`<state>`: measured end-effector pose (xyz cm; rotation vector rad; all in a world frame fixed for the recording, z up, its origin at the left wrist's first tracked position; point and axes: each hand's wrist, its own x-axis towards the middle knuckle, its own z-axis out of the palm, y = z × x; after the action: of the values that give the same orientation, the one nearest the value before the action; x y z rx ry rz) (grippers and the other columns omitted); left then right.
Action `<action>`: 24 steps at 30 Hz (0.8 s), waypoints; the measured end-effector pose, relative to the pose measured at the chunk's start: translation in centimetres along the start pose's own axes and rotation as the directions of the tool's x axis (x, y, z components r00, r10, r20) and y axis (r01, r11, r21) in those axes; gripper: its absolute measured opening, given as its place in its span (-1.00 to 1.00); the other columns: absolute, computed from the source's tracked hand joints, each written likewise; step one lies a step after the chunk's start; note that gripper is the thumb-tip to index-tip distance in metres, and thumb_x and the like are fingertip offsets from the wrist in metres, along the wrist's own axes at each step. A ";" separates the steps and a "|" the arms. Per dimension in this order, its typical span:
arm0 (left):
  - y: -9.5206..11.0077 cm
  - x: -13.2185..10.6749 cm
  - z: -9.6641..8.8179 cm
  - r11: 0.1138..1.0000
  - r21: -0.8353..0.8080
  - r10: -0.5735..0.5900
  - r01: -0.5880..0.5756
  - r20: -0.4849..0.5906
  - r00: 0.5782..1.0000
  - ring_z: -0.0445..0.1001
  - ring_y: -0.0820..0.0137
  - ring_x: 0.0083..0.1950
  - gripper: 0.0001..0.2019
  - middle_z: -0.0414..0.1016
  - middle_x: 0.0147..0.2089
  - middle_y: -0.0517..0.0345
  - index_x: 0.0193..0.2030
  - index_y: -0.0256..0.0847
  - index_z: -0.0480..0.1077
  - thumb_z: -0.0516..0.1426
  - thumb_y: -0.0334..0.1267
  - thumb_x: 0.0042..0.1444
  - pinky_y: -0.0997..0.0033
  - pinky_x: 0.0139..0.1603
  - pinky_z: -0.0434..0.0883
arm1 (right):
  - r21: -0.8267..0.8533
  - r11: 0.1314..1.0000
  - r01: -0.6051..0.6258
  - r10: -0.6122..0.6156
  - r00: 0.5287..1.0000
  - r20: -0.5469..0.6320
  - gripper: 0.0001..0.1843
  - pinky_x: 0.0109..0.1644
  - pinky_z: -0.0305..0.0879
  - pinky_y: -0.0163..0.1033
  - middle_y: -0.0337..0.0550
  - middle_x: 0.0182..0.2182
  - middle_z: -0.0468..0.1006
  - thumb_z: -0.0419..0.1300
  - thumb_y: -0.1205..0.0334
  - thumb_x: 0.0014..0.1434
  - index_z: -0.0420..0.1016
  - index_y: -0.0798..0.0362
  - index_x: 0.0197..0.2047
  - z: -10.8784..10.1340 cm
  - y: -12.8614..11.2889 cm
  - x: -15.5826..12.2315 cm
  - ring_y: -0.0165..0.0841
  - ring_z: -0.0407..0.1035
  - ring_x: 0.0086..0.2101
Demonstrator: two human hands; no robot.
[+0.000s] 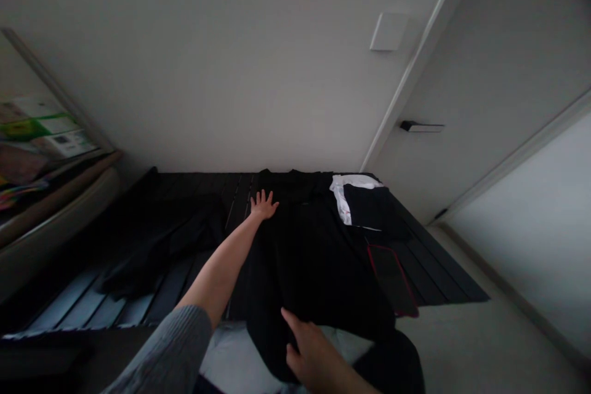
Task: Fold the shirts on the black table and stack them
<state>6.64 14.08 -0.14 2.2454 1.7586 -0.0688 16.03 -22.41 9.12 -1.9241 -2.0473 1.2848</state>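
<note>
A pair of black trousers (pixel 318 258) lies spread over a dark slatted surface (pixel 203 271), its lower ends hanging past the near edge. Fingers spread, my left hand (pixel 264 204) rests flat near the far left edge of the trousers. My right hand (pixel 316 348) is at their lower left part, index finger stretched out and thumb apart from it. The other fingers of that hand are hidden from view.
Folded dark and white clothing (pixel 341 197) lies at the far right, with a red-edged dark flat object (pixel 392 277) nearer. Another black garment (pixel 175 240) is on the left. A wall (pixel 231 74) and a door with a handle (pixel 422 127) stand behind.
</note>
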 end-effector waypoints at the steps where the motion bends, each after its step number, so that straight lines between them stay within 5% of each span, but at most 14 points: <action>1: 0.0 0.3 0.1 1.000 0.013 -0.024 0.024 -0.011 1.000 -0.37 -0.01 0.47 -0.27 -0.37 0.49 -0.13 0.45 -0.23 -0.20 -0.25 0.15 0.26 -0.20 0.37 -0.30 | -0.012 1.000 0.004 -0.004 1.000 0.000 -0.31 0.14 0.22 -0.19 0.21 0.08 0.46 0.01 0.40 0.15 0.08 0.26 0.36 -0.1 0.3 0.0 -0.17 0.36 0.07; 4: -0.3 0.7 0.3 0.996 0.041 -0.080 0.081 -0.035 0.996 -0.40 0.03 0.47 -0.25 -0.38 0.49 -0.10 0.45 -0.30 -0.21 -0.28 0.14 0.26 -0.17 0.38 -0.36 | -0.059 0.997 0.051 -0.048 0.998 0.041 -0.29 0.07 0.28 -0.15 0.24 0.01 0.50 0.02 0.32 0.17 0.02 0.25 0.38 -1.0 1.2 0.0 -0.13 0.41 0.01; 7: -1.4 0.8 0.2 0.990 0.053 -0.126 0.129 -0.053 0.991 -0.44 0.06 0.48 -0.26 -0.39 0.49 -0.01 0.45 -0.31 -0.24 -0.32 0.13 0.26 -0.17 0.38 -0.38 | -0.026 0.989 0.146 -0.145 0.988 0.052 -0.40 0.00 0.30 -0.17 0.08 -0.14 0.59 0.11 0.18 0.15 0.30 0.11 0.27 -2.7 2.1 0.6 -0.16 0.46 -0.11; 11: -4.0 0.5 -0.3 0.983 0.054 -0.173 0.177 -0.066 0.983 -0.48 0.08 0.47 -0.27 -0.41 0.49 0.13 0.46 -0.26 -0.25 -0.35 0.11 0.25 -0.20 0.38 -0.38 | 0.099 0.984 0.149 -0.127 0.971 -0.204 -0.63 -0.18 0.35 -0.24 -0.12 -0.42 0.57 0.02 0.15 0.24 0.54 0.08 -0.01 -5.8 4.6 3.5 -0.31 0.47 -0.38; 14: -5.7 0.3 -0.7 0.978 0.051 -0.196 0.200 -0.078 0.977 -0.49 0.06 0.47 -0.26 -0.42 0.49 0.14 0.46 -0.28 -0.25 -0.36 0.12 0.25 -0.21 0.38 -0.37 | 0.003 0.985 0.170 -0.144 0.843 -0.519 -0.65 -0.05 0.36 -0.20 0.02 -0.19 0.53 0.05 0.26 0.21 0.50 0.15 0.00 -8.2 7.4 6.9 -0.28 0.45 -0.22; 17: -6.7 0.2 -0.9 0.977 0.048 -0.201 0.206 -0.096 0.975 -0.49 0.06 0.47 -0.25 -0.41 0.49 0.14 0.45 -0.28 -0.24 -0.36 0.14 0.24 -0.19 0.39 -0.35 | -0.147 0.981 0.123 -0.190 0.727 -0.660 -0.58 0.15 0.26 -0.11 0.12 0.02 0.40 0.08 0.29 0.18 0.43 0.14 0.10 -10.5 9.7 10.5 -0.18 0.34 0.03; 24: -7.3 0.4 -0.2 0.980 0.055 -0.177 0.189 -0.174 0.969 -0.48 0.05 0.47 -0.26 -0.33 0.49 0.11 0.45 -0.27 -0.20 -0.36 0.14 0.25 -0.23 0.37 -0.39 | -0.405 0.914 -0.009 -0.297 0.666 -0.685 -0.44 0.26 0.11 0.00 0.11 0.30 0.10 0.05 0.31 0.19 0.25 0.11 0.27 -16.6 9.0 20.3 -0.08 -0.01 0.27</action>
<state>-0.26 16.10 -1.43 2.1869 2.0816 0.0215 27.92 2.33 4.89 -1.8798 -1.9817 -0.0197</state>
